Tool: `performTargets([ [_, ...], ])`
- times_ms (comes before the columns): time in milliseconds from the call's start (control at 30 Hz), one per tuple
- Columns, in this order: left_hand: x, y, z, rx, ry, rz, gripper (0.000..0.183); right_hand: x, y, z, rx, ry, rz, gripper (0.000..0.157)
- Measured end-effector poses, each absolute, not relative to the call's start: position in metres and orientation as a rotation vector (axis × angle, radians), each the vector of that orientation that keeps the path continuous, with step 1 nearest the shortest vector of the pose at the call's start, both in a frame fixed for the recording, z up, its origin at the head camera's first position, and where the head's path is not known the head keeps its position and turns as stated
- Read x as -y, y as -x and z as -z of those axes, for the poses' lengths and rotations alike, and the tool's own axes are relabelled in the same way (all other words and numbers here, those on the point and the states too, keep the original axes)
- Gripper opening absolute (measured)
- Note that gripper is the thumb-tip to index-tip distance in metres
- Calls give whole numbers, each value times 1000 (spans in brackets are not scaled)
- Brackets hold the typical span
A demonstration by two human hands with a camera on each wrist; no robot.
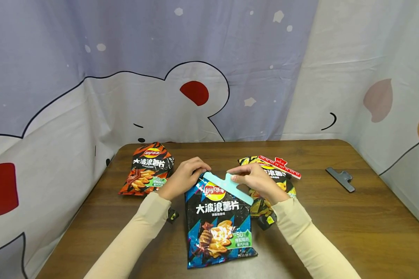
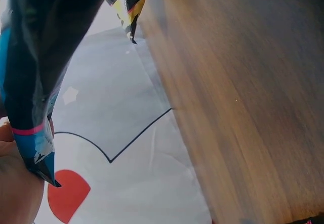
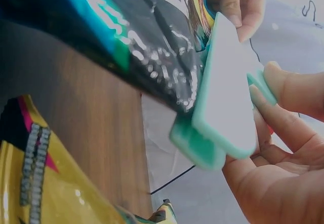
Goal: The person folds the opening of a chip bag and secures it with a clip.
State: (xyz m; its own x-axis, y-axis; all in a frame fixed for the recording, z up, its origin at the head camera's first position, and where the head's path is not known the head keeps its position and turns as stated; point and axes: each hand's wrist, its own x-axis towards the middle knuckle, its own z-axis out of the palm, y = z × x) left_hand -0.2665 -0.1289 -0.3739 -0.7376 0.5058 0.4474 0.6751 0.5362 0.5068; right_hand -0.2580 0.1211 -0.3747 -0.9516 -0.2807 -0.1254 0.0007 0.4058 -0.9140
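A blue and black chip bag [image 1: 218,217] is at the front middle of the table, its top edge raised in the wrist views. My left hand [image 1: 185,178] pinches the bag's upper left corner. A mint green bag clip [image 1: 227,186] lies slantwise across the top of the bag. Its handle is between the thumb and fingers of my right hand [image 1: 260,180]. In the right wrist view, the clip's long bars [image 3: 228,82] straddle the folded bag top, and their near end juts past the bag's side. Part of the blue bag [image 2: 38,72] hangs beside my left hand in the left wrist view.
An orange and black chip bag [image 1: 148,170] lies at the back left. Behind my right hand is a yellow and black chip bag [image 1: 283,182] with a red and white clip [image 1: 279,166] across its top. A dark grey clip [image 1: 340,179] lies at the right.
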Motion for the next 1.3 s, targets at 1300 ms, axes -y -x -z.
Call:
performTargets([
  [1300, 131, 264, 378, 2539, 968, 1035, 20, -123, 257, 384, -2184, 271, 1698, 40],
])
